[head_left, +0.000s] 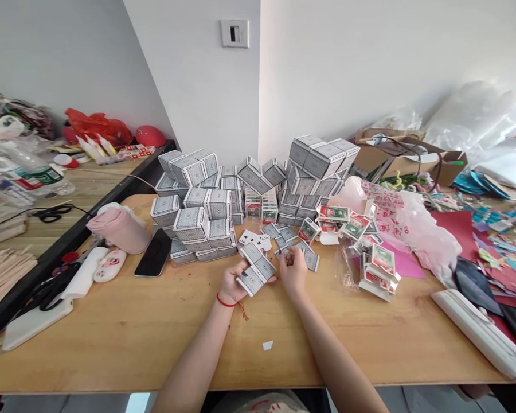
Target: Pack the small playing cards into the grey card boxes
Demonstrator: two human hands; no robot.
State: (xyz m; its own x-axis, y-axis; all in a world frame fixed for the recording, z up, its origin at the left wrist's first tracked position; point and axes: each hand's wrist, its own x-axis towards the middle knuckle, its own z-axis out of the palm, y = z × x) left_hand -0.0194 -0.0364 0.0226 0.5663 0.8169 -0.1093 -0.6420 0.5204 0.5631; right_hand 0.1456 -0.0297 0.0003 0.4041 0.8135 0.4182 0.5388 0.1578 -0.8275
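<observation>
My left hand [234, 284] is closed around a few grey-backed playing cards [257, 269], held tilted above the table. They look folded and joined. My right hand [294, 269] is just to the right, its fingers curled together over loose grey-backed cards [312, 259]. Whether a card is pinched between those fingertips is hidden. Face-up black-suit cards [255, 238] lie behind the left hand. Farther back stand stacked blocks built of grey-backed cards on the left [191, 223] and on the right [324, 158].
Torn red-and-green card boxes [378, 267] lie to the right, near a crumpled plastic bag [425, 229]. A white case [481, 330] rests at the right edge. Leftward are a black phone [153, 253], a pink cup [124, 228] and a white glue gun [83, 278]. A paper scrap [267, 345] lies in front.
</observation>
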